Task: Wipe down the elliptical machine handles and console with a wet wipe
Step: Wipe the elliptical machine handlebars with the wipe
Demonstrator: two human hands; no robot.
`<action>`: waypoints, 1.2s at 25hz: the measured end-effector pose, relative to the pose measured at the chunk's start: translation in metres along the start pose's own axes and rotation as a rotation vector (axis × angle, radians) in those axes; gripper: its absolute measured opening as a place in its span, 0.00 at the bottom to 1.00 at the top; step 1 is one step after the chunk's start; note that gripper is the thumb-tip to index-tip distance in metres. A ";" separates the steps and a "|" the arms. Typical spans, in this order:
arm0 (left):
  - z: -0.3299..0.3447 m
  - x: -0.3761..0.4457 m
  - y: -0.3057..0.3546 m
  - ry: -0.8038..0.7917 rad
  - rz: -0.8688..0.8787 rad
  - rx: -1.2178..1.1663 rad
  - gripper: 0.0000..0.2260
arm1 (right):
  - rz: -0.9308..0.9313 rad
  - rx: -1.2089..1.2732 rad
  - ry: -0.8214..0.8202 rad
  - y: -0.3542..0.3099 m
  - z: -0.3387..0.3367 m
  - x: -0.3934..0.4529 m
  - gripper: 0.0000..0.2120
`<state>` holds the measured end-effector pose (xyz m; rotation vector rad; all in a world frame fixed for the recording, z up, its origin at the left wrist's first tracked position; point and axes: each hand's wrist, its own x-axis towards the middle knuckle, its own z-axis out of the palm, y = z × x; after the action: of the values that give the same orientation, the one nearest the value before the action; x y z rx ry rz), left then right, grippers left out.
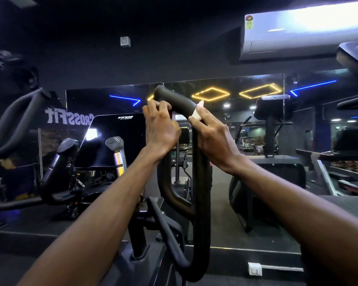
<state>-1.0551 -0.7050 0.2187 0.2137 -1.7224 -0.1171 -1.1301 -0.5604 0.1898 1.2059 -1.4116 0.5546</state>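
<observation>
A black padded elliptical handle (180, 101) rises in the centre and curves left at its top. My left hand (160, 125) grips it just below the curved tip. My right hand (212, 134) is closed around the handle's right side and presses a white wet wipe (197, 112) against it; only a corner of the wipe shows above my fingers. The dark console screen (116, 139) sits to the left, behind two short silver-and-grey fixed grips (117, 150).
The other moving handle (15, 120) arcs at the far left. A wall mirror (236, 112) ahead reflects gym machines and yellow and blue lights. An air conditioner (302, 34) hangs at the upper right. Another machine (349, 162) stands at the right.
</observation>
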 end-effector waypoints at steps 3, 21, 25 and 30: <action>0.001 0.000 0.001 0.025 -0.008 -0.014 0.14 | -0.001 -0.005 -0.005 0.001 0.007 0.032 0.09; -0.015 0.024 -0.012 -0.032 -0.338 -0.427 0.13 | -0.078 -0.069 -0.067 -0.002 0.002 0.048 0.09; -0.020 0.035 -0.016 -0.076 -0.407 -0.471 0.12 | 0.016 -0.075 -0.200 -0.014 0.008 0.097 0.08; -0.026 0.032 -0.020 -0.145 -0.397 -0.536 0.16 | 0.070 -0.025 -0.026 -0.002 0.002 0.068 0.08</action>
<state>-1.0327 -0.7298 0.2496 0.1472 -1.7074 -0.8919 -1.1173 -0.5864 0.2519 1.1511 -1.4833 0.5695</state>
